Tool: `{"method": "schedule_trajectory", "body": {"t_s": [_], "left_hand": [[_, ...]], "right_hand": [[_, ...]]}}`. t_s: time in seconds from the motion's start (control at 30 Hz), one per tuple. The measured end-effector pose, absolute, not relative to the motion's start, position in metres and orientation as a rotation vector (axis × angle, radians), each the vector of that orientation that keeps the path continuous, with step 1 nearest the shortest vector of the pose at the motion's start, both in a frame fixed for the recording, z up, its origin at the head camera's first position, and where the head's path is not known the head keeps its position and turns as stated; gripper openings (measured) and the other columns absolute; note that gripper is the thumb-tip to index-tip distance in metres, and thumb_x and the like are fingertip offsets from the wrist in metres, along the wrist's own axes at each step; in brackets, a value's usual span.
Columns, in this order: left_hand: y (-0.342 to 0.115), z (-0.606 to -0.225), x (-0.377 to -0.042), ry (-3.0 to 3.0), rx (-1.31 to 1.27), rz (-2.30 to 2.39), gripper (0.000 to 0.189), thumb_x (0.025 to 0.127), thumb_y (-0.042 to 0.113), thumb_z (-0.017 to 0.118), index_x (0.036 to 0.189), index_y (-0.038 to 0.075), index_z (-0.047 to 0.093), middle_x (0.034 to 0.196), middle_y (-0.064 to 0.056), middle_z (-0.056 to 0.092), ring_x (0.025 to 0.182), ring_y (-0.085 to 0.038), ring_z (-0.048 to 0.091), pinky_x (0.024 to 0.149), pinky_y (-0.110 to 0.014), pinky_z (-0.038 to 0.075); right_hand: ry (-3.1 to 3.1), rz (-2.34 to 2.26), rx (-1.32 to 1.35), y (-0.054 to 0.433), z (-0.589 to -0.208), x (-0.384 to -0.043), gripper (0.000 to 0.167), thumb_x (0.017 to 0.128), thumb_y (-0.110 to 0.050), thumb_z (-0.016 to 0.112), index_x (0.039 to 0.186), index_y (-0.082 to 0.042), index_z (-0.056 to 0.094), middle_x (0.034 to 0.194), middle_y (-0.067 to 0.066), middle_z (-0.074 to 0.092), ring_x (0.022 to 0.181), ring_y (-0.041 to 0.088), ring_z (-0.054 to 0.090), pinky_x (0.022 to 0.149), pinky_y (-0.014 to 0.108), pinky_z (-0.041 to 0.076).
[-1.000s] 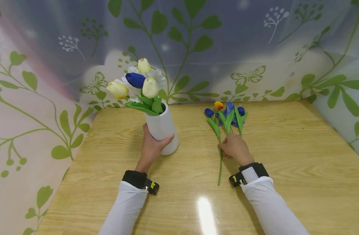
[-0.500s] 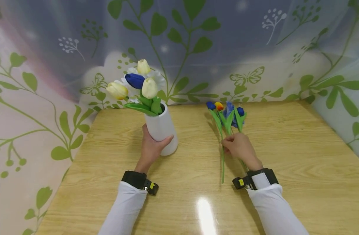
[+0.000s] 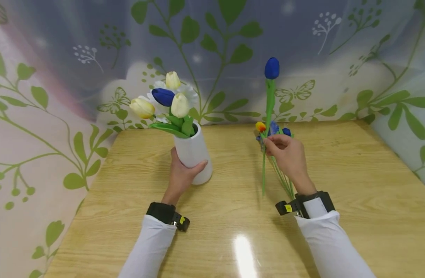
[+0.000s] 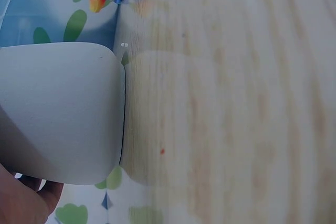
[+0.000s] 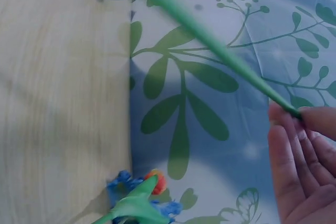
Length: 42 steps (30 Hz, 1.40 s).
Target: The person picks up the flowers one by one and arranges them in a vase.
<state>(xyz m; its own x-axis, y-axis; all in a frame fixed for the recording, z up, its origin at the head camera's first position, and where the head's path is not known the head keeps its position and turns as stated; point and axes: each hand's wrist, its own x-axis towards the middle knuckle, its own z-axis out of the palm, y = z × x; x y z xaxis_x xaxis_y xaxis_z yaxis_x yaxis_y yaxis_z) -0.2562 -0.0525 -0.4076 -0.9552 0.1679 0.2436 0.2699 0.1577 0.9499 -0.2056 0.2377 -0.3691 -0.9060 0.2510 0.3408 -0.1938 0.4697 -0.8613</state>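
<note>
My left hand (image 3: 182, 173) grips the lower part of a white vase (image 3: 191, 150), thumb across its front. The vase stands on the table and bears white, pale yellow and blue flowers, among them a cream tulip (image 3: 180, 105). My right hand (image 3: 289, 158) pinches a blue tulip (image 3: 272, 68) by its green stem between thumb and fingertips, bloom up and stem hanging down. In the right wrist view the stem (image 5: 226, 56) runs slantwise from the fingertips. Behind and below that hand lie more flowers, with an orange-yellow tulip (image 3: 260, 126) and a ruffled blue flower (image 3: 274, 127).
The wooden table (image 3: 219, 220) reaches back to a curtain (image 3: 230, 92) printed with leaves and butterflies, which hangs along the back and sides. Stems (image 3: 283, 179) of the lying flowers point toward the right wrist. Each wrist wears a black strap with a camera.
My right hand has lifted the blue tulip off the table beside the other flowers and raised it upright, moving back and up. My left hand keeps its hold on the vase.
</note>
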Motion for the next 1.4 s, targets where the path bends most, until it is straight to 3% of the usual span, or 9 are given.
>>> {"method": "schedule_trajectory", "body": {"t_s": [0.33,0.73,1.17,1.4], "left_hand": [[-0.051,-0.408,-0.255,-2.335,-0.433,-1.933,0.087,0.078,0.014,0.08,0.142,0.004,0.02,0.129,-0.018,0.044,0.114,-0.031,0.048,0.094,-0.046,0.041],[-0.049,-0.405,-0.257,-2.343,-0.455,-1.912,0.087,0.078,0.013,0.08,0.141,0.003,0.021,0.127,-0.02,0.047,0.113,-0.032,0.05,0.094,-0.046,0.041],[-0.052,-0.407,-0.256,-2.34,-0.427,-1.919,0.088,0.078,0.014,0.08,0.142,0.004,0.02,0.129,-0.019,0.045,0.114,-0.031,0.048,0.095,-0.046,0.04],[-0.053,-0.406,-0.255,-2.347,-0.423,-1.911,0.088,0.078,0.013,0.08,0.142,0.003,0.02,0.127,-0.02,0.045,0.113,-0.032,0.049,0.093,-0.047,0.04]], "right_hand": [[-2.11,1.46,-0.056,0.225,-0.358,-0.214,0.025,0.093,-0.016,0.065,0.102,0.006,0.069,0.094,0.019,0.069,0.073,0.006,0.064,0.064,0.017,0.05],[-1.705,1.565,0.154,0.204,-0.315,-0.227,0.018,0.089,-0.01,0.069,0.096,0.007,0.07,0.085,0.008,0.071,0.073,0.011,0.068,0.069,0.022,0.053],[-1.445,1.57,0.521,0.164,-0.269,-0.236,0.012,0.09,0.0,0.064,0.091,0.012,0.067,0.086,0.015,0.07,0.076,0.023,0.068,0.073,0.035,0.055],[-1.45,1.576,0.616,0.142,-0.263,-0.242,0.011,0.089,0.004,0.063,0.091,0.014,0.065,0.086,0.016,0.07,0.077,0.027,0.068,0.073,0.038,0.054]]}}
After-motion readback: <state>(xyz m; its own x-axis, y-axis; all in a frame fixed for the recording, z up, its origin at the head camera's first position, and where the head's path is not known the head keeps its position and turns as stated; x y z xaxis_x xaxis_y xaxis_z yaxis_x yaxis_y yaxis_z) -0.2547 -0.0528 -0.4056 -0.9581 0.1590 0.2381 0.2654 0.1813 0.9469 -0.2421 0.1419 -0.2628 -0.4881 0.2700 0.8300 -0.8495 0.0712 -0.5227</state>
